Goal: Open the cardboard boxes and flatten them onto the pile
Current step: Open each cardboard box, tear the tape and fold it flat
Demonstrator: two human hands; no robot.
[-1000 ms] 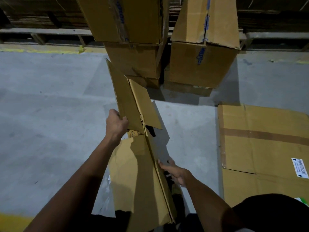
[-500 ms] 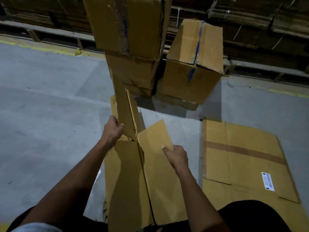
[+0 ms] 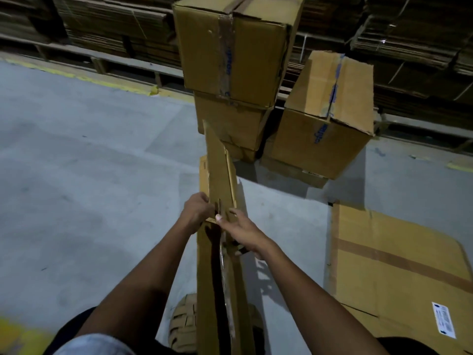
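Edgewise, the collapsed box (image 3: 221, 265) — left hand (image 3: 197, 210) gripping, right hand (image 3: 240, 230) touching.

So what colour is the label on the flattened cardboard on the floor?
White with dark print, on the flattened cardboard; the label shows in the head view.

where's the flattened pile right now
In the head view the flattened pile lies on the concrete floor at lower right, to the right of the right hand and just in front of the tilted taped box.
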